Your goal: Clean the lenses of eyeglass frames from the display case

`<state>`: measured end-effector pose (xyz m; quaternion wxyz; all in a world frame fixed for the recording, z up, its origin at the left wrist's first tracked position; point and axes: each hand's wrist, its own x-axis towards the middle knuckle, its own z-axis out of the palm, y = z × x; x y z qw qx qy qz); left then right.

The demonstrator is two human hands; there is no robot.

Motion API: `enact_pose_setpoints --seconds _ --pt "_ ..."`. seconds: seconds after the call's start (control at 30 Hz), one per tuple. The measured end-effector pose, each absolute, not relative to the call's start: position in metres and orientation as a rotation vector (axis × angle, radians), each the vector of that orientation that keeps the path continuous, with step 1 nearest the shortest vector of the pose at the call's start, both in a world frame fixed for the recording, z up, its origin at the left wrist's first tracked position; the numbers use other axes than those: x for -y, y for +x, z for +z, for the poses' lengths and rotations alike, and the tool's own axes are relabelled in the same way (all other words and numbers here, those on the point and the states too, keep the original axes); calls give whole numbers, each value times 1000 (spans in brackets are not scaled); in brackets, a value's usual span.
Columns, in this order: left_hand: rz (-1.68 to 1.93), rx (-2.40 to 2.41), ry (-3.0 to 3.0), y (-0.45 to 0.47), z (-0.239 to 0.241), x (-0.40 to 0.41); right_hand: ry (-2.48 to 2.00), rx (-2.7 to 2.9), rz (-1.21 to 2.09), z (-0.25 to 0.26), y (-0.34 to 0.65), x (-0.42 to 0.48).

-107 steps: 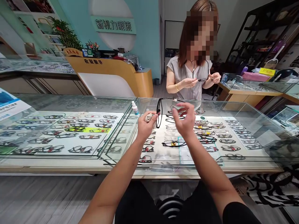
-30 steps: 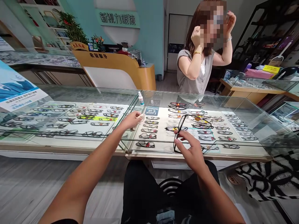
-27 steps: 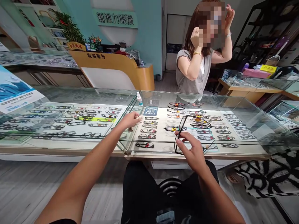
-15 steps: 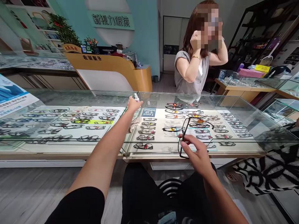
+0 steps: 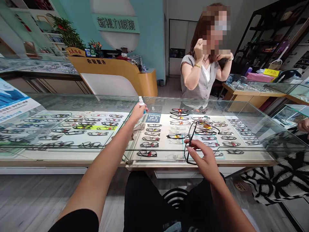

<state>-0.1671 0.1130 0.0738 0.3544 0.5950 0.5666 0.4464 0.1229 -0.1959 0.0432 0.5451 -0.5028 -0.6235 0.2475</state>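
Note:
My left hand [image 5: 138, 111] reaches far over the glass counter [image 5: 241, 111] and is closed round a small white spray bottle [image 5: 141, 101] with a blue label. A crumpled beige cloth [image 5: 137, 129] lies on the glass just below that hand. My right hand [image 5: 205, 159] is at the counter's near edge, pinching a black-framed pair of glasses [image 5: 193, 138] by the rim, the temples pointing away across the glass.
A person in a grey top [image 5: 201, 80] stands behind the counter with both hands raised to the head. Several rows of spectacle frames [image 5: 154, 138] lie inside the lit cases. A dark card [image 5: 153, 116] rests on the glass. A yellow service desk [image 5: 116, 72] stands behind.
My left hand let go of the cloth on the glass, stretched forward and closed on the spray bottle. My right hand lowered the black glasses to the counter's near edge.

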Motion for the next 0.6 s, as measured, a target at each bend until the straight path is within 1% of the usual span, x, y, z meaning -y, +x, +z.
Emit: enact_pose_setpoints --seconds 0.1,0.17,0.27,0.43,0.6 --pt "1171 -1217 1522 -159 74 -51 -1149 1470 643 45 120 187" --pt "1175 -895 1361 -153 74 -7 -1115 1473 681 46 115 181" --pt "1061 -688 1209 -144 73 44 -1070 1496 743 48 105 172" --pt "978 -665 1152 -132 66 72 -1019 1551 841 52 85 160" --pt "1141 -893 1411 -128 50 72 -976 1576 939 50 71 154"
